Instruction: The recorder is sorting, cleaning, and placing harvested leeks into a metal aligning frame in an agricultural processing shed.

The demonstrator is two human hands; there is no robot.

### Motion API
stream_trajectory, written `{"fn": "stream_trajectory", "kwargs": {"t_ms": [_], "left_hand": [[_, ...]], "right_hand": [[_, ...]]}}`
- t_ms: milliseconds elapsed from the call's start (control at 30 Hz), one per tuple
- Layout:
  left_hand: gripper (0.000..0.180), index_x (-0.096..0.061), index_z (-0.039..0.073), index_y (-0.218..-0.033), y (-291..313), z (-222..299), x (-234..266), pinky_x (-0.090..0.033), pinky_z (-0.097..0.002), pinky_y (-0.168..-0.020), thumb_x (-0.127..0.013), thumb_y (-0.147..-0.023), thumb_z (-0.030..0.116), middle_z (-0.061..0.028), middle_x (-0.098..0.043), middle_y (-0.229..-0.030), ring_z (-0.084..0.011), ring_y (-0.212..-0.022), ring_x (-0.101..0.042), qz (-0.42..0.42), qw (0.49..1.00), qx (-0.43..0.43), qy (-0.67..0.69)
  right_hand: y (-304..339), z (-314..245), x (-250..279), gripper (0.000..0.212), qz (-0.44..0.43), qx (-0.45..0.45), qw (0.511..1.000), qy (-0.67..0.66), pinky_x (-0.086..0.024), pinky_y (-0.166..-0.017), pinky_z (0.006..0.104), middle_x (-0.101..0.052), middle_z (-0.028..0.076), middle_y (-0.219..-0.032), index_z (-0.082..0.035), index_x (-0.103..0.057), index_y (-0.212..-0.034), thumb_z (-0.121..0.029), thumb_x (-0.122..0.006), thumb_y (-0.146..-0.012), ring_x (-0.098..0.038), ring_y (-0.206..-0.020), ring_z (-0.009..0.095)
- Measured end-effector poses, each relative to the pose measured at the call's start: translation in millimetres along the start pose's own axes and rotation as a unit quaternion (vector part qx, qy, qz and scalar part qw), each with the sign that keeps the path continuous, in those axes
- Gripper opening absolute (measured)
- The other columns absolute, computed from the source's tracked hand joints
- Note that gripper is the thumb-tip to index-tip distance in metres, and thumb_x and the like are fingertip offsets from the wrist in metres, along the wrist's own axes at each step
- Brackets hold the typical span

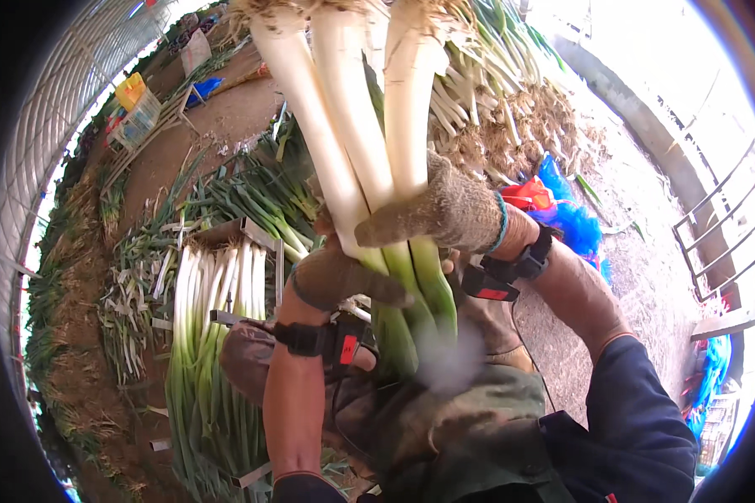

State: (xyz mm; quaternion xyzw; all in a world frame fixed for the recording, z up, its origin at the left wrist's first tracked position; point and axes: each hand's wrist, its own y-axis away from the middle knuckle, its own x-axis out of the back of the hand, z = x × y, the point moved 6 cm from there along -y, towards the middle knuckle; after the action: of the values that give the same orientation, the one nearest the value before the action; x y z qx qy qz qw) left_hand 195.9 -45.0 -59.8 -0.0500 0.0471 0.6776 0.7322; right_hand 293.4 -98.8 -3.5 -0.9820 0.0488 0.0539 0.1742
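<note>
Several thick leeks (pixel 354 126) stand upright in front of me, root ends at the top edge and green leaves down toward my lap. My left hand (pixel 344 277), in a brown work glove, wraps round them where white turns to green. Just above it, my right hand (pixel 445 210), gloved the same way, closes across the front of the stalks. A whitish blur (pixel 449 356) covers part of the leaf ends. To the left, a row of trimmed leeks (pixel 218 285) lies in a metal frame (pixel 247 228), white ends away from me.
A large heap of leeks with soily roots (pixel 520 126) lies at the far right. Blue and red netting (pixel 562 201) sits beside it. Loose leaves (pixel 126 310) litter the ground at left. A yellow bag (pixel 130 90) and a crate (pixel 138 119) stand far left; a metal rack (pixel 721 222) is at right.
</note>
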Motion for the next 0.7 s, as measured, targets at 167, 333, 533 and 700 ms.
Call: {"fn": "stream_trajectory", "kwargs": {"t_ms": [167, 333, 533, 700], "left_hand": [[0.047, -0.067, 0.004, -0.125, 5, -10, 19, -0.056, -0.033, -0.091, -0.084, -0.083, 0.013, -0.0078, -0.073, -0.117, -0.0118, -0.106, -0.068, 0.243, 0.962, -0.06, -0.113], [0.139, -0.006, -0.012, -0.158, -7, -29, -28, -0.043, -0.0415, -0.113, -0.098, -0.064, 0.033, -0.027, -0.041, -0.152, -0.0361, -0.135, -0.051, 0.461, 0.808, -0.217, -0.295], [0.093, -0.033, 0.001, -0.148, 5, 53, -13, -0.056, -0.0484, -0.092, -0.085, -0.072, 0.015, -0.0281, -0.063, -0.124, -0.0466, -0.111, -0.066, 0.526, 0.729, -0.258, -0.355], [0.055, -0.048, 0.0, -0.126, 40, 133, 1, -0.054, -0.0547, -0.075, -0.069, -0.075, 0.005, -0.0238, -0.064, -0.094, -0.0475, -0.084, -0.066, 0.505, 0.63, -0.29, -0.514]], "right_hand": [[-13, -21, 11, 0.039, 0.135, -0.025, 0.984, 0.11, -0.06, -0.083, 0.033, -0.077, 0.008, -0.102, -0.002, -0.075, -0.112, -0.022, -0.088, -0.081, -0.073, -0.091, 0.015], [-23, -50, 4, 0.022, 0.176, 0.11, 0.926, 0.316, -0.058, -0.085, 0.0338, -0.076, 0.01, -0.107, -0.005, -0.076, -0.109, -0.016, -0.073, -0.09, -0.073, -0.096, 0.019], [-29, -91, -24, 0.038, 0.169, 0.128, 0.946, 0.243, -0.052, -0.096, 0.0321, -0.072, 0.01, -0.118, -0.002, -0.066, -0.128, -0.009, -0.071, -0.091, -0.068, -0.108, 0.019], [-47, -118, -23, 0.034, 0.141, 0.261, 0.88, 0.37, -0.055, -0.096, 0.0337, -0.071, 0.01, -0.118, -0.009, -0.069, -0.125, -0.012, -0.067, -0.091, -0.069, -0.106, 0.021]]}}
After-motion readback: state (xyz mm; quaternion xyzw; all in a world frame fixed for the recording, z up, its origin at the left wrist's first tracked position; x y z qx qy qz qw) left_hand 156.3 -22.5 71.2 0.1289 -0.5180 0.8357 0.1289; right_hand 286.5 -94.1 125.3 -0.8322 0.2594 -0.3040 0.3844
